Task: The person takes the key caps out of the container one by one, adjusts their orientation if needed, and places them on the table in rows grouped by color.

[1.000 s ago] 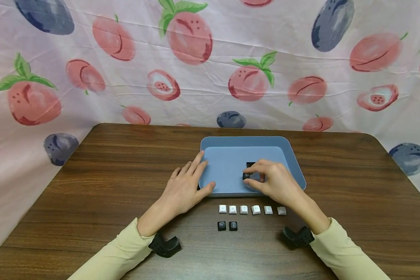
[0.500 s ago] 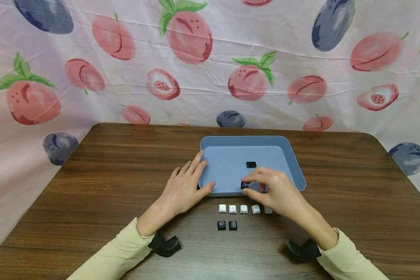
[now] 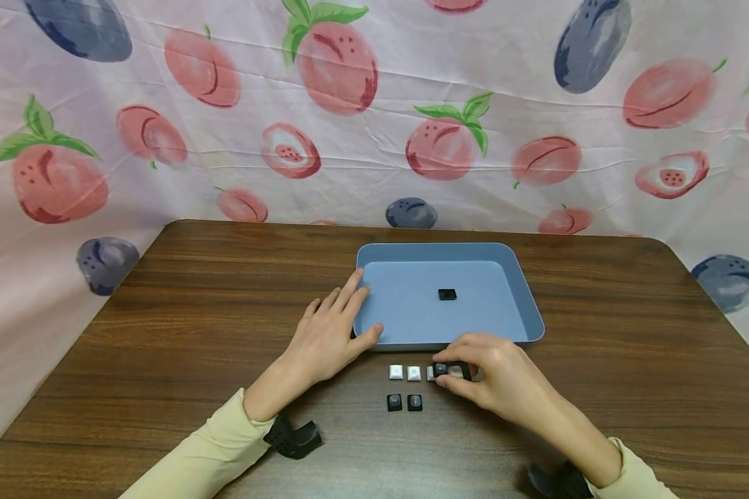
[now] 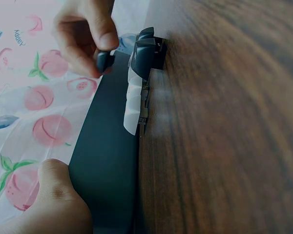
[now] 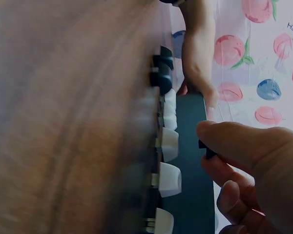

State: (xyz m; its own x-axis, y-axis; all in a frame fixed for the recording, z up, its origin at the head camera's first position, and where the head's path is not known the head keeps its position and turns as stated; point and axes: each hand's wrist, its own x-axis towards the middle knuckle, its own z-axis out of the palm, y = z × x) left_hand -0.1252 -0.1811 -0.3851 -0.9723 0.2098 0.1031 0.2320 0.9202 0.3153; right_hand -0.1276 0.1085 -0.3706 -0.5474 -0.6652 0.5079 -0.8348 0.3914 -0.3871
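Note:
Between thumb and fingers, my right hand [image 3: 493, 367] pinches a small black keycap [image 3: 440, 369]. It is held above the row of white keycaps [image 3: 414, 373], in front of the tray, and hides part of that row. My left hand [image 3: 327, 333] lies with straight fingers on the left rim of the blue tray [image 3: 530, 305]; its thumb [image 4: 56, 185] rests at the tray's near corner. One black keycap [image 3: 447, 294] lies inside the tray. Two more black keycaps [image 3: 415, 403] sit on the table before the white row.
The brown wooden table [image 3: 237, 277] extends around the tray on all sides. A fruit-patterned cloth [image 3: 349, 173] hangs behind it. Black wrist mounts [image 3: 293, 438] stick out below the sleeves, close over the tabletop.
My right hand has drawn the pinched black keycap out of the tray toward me, over the white row. The left hand has stayed on the tray rim.

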